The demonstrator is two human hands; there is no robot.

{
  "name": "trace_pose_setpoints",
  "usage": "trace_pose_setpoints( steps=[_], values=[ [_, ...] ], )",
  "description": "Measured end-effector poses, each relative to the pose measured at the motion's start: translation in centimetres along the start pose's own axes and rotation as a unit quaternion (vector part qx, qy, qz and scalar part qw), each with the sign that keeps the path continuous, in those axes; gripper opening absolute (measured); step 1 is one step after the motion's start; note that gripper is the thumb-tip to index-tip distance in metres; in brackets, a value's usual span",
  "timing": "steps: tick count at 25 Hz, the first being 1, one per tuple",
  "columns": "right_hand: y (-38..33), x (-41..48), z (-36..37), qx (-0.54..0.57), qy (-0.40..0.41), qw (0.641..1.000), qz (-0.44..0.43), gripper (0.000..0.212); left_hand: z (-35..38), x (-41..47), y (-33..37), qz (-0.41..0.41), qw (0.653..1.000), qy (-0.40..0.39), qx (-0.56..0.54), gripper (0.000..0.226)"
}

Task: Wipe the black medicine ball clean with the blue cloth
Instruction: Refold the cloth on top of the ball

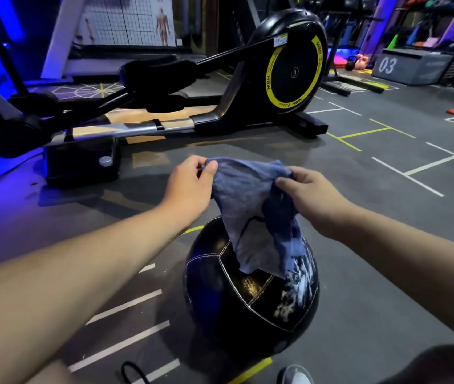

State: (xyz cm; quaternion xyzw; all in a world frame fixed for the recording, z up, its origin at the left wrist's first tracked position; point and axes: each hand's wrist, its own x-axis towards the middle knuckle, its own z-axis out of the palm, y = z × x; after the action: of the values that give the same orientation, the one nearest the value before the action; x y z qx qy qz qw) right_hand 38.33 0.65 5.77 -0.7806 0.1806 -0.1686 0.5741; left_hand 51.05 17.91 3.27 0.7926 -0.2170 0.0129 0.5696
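- While a person's two bare hands are holding a crumpled blue-grey woven cloth (250, 206) up in the air, a large black leather medicine ball with pale stitched seams (248, 300) is sitting on the dark grey rubber gym floor (372, 245), straight below them and slightly nearer the person.
- The left hand (190, 187) is pinching one upper corner of the cloth between thumb and fingers.
- The right hand (311, 195) is gripping the opposite upper corner, so the two hands are standing apart with the top edge stretched between them.
- The cloth is hanging downward, its lower edge lying across the ball's top; whether it is actually touching cannot be told.
- A whitish scuffed patch is showing on the ball's right side, below the right hand.
- Judging from this, the right hand is nearer the dirty patch, and the coming move is calling for both hands to lower straight down.
- A black exercise machine with a yellow-ringed flywheel (289, 70) is standing well beyond the hands.
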Motion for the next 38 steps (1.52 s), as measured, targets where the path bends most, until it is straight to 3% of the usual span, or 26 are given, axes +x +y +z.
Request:
trace_pose_setpoints(
  steps=[2, 4, 6, 7, 12, 16, 18, 20, 22, 24, 26, 29, 31, 33, 36, 38],
  values=[
    [-1.0, 0.5, -0.1, 0.086, 0.008, 0.996, 0.008, 0.021, 0.3, 0.4, 0.2, -0.032, 0.996, -0.034, -0.079, 0.039],
    [-1.4, 1.1, -0.3, 0.117, 0.014, 0.993, 0.017, 0.021, 0.8, 0.0, -0.1, -0.082, 0.973, -0.12, -0.179, 0.049],
    [-1.5, 1.7, -0.6, 0.116, 0.019, 0.993, 0.016, 0.021, 1.3, -0.5, 0.0, -0.126, 0.954, -0.18, -0.206, 0.032],
    [-1.6, 1.9, -0.7, 0.112, 0.029, 0.993, 0.001, 0.021, 1.5, -0.5, 0.5, -0.125, 0.956, -0.172, -0.204, 0.024],
    [-4.7, 3.0, -1.5, 0.151, 0.092, 0.971, -0.161, 0.03, 0.4, 2.5, 4.9, 0.062, 0.967, -0.038, -0.244, 0.033],
    [-4.8, 2.3, -2.0, 0.088, 0.077, 0.966, -0.231, 0.026, -0.9, 2.0, 5.7, 0.132, 0.962, -0.055, -0.234, 0.033],
    [-3.4, 1.3, -2.4, 0.032, 0.017, 0.98, -0.194, 0.032, -1.7, 0.7, 4.5, 0.118, 0.968, -0.131, -0.18, 0.036],
    [-2.1, 0.1, -2.8, -0.033, -0.093, 0.988, -0.115, 0.033, -2.5, -0.6, 2.4, 0.107, 0.965, -0.23, -0.06, 0.035],
    [-0.8, -0.9, -2.9, -0.137, -0.207, 0.968, -0.034, 0.022, -3.0, -1.7, 0.4, 0.072, 0.941, -0.329, 0.043, 0.035],
    [0.5, -1.7, -2.7, -0.176, -0.286, 0.941, 0.037, 0.018, -3.2, -2.5, -1.0, -0.013, 0.901, -0.433, 0.031, 0.038],
    [1.1, -2.2, -2.4, -0.13, -0.325, 0.933, 0.088, 0.023, -3.2, -2.9, -1.7, -0.109, 0.839, -0.532, -0.041, 0.035],
    [1.3, -2.6, -2.6, -0.121, -0.347, 0.919, 0.142, 0.024, -3.0, -3.5, -2.3, -0.184, 0.776, -0.594, -0.101, 0.034],
    [1.6, -2.5, -2.5, -0.132, -0.331, 0.92, 0.164, 0.017, -2.8, -3.4, -2.5, -0.209, 0.792, -0.565, -0.097, 0.03],
    [2.1, -1.7, -1.8, -0.124, -0.259, 0.947, 0.142, 0.012, -2.3, -3.0, -2.4, -0.216, 0.842, -0.487, -0.09, 0.023],
    [2.6, 0.8, -0.2, -0.13, -0.103, 0.985, 0.038, 0.013, -1.0, -1.9, -2.5, -0.205, 0.932, -0.277, -0.115, 0.021],
    [3.2, 3.0, 0.7, -0.196, 0.002, 0.98, -0.013, 0.013, 0.0, -1.1, -3.1, -0.204, 0.958, -0.152, -0.13, 0.028]
  ],
)
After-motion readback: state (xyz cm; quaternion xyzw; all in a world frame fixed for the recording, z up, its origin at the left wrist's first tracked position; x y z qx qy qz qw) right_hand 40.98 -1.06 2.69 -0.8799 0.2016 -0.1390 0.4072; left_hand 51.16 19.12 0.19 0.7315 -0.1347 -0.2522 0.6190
